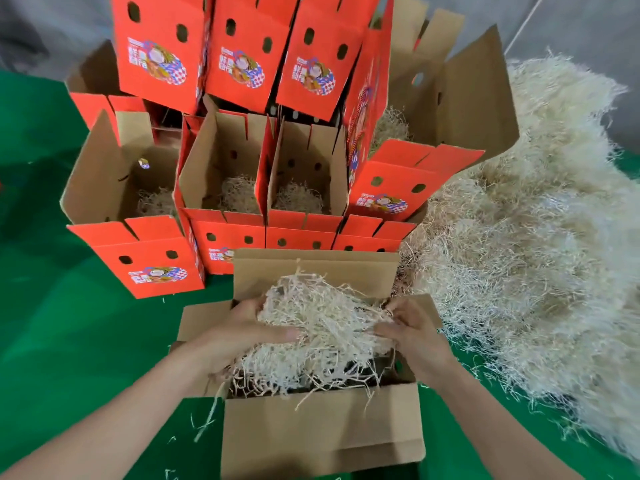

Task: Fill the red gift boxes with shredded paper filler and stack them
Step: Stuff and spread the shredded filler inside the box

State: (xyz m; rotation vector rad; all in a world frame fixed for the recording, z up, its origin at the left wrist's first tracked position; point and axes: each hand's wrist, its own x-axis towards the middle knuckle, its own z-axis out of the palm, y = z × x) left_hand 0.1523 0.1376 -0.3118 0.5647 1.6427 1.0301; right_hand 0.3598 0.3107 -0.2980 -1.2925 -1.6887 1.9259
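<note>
Head view: left hand (242, 337) and right hand (415, 336), fingers curled round a pale shredded-paper wad (322, 327), hold it atop the open brown cardboard box (322, 424) at 6 o'clock. Red printed gift boxes (235, 188) stacked at 12 already contain filler; this box remains.

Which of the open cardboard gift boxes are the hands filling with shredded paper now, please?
The nearest cardboard box, bottom centre: left hand and right hand grip pale shredded paper over it; red boxes behind stand untouched.
</note>
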